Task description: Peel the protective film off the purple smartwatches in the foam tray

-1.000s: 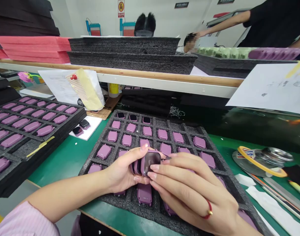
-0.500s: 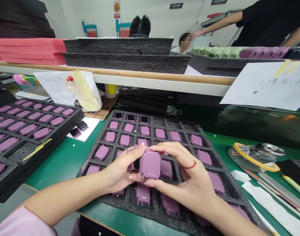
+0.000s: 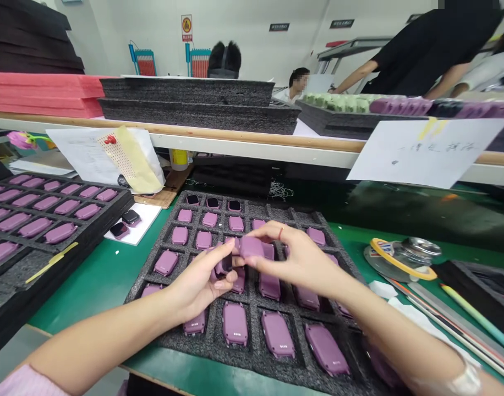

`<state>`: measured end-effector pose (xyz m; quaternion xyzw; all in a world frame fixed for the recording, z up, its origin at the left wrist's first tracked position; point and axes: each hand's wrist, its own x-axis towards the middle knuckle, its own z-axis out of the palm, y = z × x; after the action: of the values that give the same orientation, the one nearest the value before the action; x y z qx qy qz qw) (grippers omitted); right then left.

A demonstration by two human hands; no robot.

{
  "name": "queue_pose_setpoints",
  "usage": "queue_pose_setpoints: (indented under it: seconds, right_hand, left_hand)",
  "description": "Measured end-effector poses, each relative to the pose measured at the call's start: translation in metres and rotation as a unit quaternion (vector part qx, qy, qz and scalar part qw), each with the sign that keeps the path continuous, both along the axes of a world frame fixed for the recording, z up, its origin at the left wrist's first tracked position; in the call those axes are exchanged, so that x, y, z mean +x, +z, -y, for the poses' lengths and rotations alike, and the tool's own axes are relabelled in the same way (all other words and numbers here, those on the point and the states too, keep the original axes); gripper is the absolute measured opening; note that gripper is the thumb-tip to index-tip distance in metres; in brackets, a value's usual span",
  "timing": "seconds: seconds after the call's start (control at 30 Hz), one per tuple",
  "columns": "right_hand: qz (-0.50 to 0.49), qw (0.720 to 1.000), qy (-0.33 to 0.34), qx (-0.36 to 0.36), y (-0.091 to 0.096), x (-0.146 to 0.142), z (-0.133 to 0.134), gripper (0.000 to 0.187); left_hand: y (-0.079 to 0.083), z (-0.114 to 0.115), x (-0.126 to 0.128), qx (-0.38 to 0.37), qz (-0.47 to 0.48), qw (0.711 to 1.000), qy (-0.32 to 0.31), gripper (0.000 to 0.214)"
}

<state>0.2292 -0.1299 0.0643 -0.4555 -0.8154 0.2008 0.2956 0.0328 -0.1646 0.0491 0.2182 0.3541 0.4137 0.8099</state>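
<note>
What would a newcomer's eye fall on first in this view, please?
Probably the rows of purple rounded-square watch cases in the dark grey foam tray at centre, with the left hand and right hand holding more above it. Next, the flat pinkish-red slabs stacked at upper left, and the clear squat container with shiny metal top at right.

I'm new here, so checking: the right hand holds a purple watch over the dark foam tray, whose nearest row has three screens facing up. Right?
Not quite: the three screens facing up are in the farthest row, as the head view shows. The right hand does hold a purple watch over the dark foam tray.
</note>
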Motion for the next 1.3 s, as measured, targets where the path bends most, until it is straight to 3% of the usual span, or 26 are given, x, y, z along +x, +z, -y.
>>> queue_pose_setpoints:
  seconds: [0.2,0.33,0.4,0.5,0.6,0.67,0.73,0.9,1.03,1.13,1.23,1.3]
  right_hand:
    - [0.033,0.987,-0.158,0.015,-0.026,0.054,-0.086,0.029]
    - [0.026,0.984,-0.176,-0.013,-0.037,0.072,-0.106,0.024]
    - [0.002,0.985,-0.174,-0.016,-0.032,0.065,-0.098,0.024]
    - [-0.054,0.990,-0.128,-0.010,-0.012,0.036,-0.064,0.026]
    - [-0.096,0.995,-0.011,-0.008,0.008,0.003,-0.015,0.028]
    - [-0.087,0.989,0.117,0.038,0.013,-0.011,0.014,0.041]
    - [-0.074,0.981,0.153,0.093,0.012,-0.019,0.032,0.036]
    - [-0.106,0.971,0.125,0.173,0.000,-0.023,0.041,0.013]
    - [-0.166,0.965,0.082,0.186,0.001,-0.022,0.041,0.006]
    - [-0.300,0.944,0.004,0.137,0.003,-0.019,0.040,0.009]
    - [-0.443,0.893,-0.060,0.056,0.001,-0.016,0.037,0.009]
    - [-0.486,0.870,-0.077,0.018,-0.003,-0.015,0.034,0.010]
  left_hand:
    - [0.001,-0.004,-0.007,0.012,-0.027,1.000,-0.011,0.030]
    - [0.000,-0.004,-0.008,0.045,-0.029,0.998,-0.045,0.024]
    - [0.000,-0.004,-0.007,0.043,-0.007,0.998,-0.047,0.029]
    - [0.001,-0.003,-0.005,0.040,0.037,0.997,-0.051,0.039]
    - [0.000,0.000,-0.003,0.053,0.063,0.994,-0.065,0.041]
    - [0.000,0.002,-0.002,0.069,0.071,0.992,-0.076,0.043]
    - [0.000,0.003,-0.001,0.075,0.075,0.991,-0.078,0.043]
    - [0.000,0.005,0.002,0.071,0.101,0.989,-0.079,0.037]
    - [0.000,0.007,0.003,0.082,0.101,0.986,-0.103,0.038]
    - [0.001,0.008,0.002,0.089,0.095,0.984,-0.122,0.043]
    - [0.003,0.009,0.000,0.097,0.095,0.982,-0.130,0.048]
    - [0.003,0.009,0.000,0.101,0.101,0.981,-0.132,0.050]
